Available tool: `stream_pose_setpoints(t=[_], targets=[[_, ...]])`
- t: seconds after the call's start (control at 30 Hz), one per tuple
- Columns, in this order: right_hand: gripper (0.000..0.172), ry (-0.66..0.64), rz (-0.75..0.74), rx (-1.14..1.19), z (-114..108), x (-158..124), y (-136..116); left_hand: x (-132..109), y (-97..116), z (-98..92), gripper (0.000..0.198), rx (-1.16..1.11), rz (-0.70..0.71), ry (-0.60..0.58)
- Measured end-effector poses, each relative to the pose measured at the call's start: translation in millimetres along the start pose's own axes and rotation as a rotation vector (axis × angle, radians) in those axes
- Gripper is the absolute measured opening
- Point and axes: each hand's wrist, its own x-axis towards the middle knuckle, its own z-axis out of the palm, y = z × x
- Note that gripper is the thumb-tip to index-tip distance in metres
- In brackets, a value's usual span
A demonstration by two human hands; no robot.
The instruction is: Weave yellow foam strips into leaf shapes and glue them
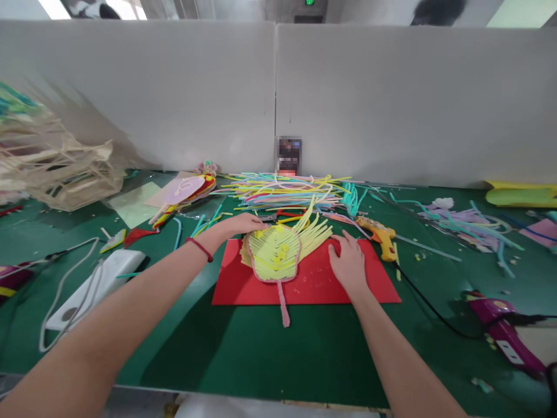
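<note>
A leaf-shaped fan (274, 264) of pale yellow pipe cleaners, with a pink border and pink handle, lies on a red board (313, 284). Small yellow tufts dot its middle and top. My left hand (243, 223) is at the fan's upper left edge, fingers closed there and partly hidden. Loose pale yellow strips (315, 235) spread out from behind the fan to the right. My right hand (349, 260) rests on the board's right half, fingers apart and holding nothing. Scissors (270, 218) lie just beyond the fan, close to my left fingertips.
A pile of coloured pipe cleaners (282, 191) lies at the back, before a phone (289, 155) against the partition. Right are a yellow glue gun (379, 235) with a black cord and a purple tool (500, 331). Left are a white power strip (96, 287) and a lilac fan (185, 188).
</note>
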Motion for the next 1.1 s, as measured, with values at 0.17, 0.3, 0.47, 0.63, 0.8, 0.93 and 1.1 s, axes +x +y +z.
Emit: stream_pose_setpoints(t=[0.17,0.3,0.47,0.63,0.8,0.93,1.1], targets=[[0.034,-0.003,0.006,0.006,-1.5,-0.2,-1.1,3.0,13.3,-6.6,0.038,0.109,-0.014,-0.1],[0.033,-0.001,0.008,0.02,-1.5,-0.6,-1.9,7.3,23.7,-3.6,0.041,0.171,0.002,-0.137],[0.033,0.003,0.024,0.04,-0.7,0.2,-2.4,10.9,32.8,2.7,0.046,0.208,0.05,-0.19],[0.031,-0.005,0.036,0.067,-0.7,1.8,-2.4,12.9,37.3,8.8,0.045,0.249,0.08,-0.25],[0.032,0.009,0.05,0.123,-0.2,1.6,-3.2,14.1,42.7,8.5,0.042,0.244,0.063,-0.341],[0.032,0.028,0.062,0.211,-0.6,3.2,-3.9,10.1,48.8,4.6,0.043,0.159,0.085,-0.404],[0.036,0.053,0.063,0.392,-7.8,8.2,-7.9,-0.4,54.3,-1.0,0.044,0.072,0.119,-0.454]])
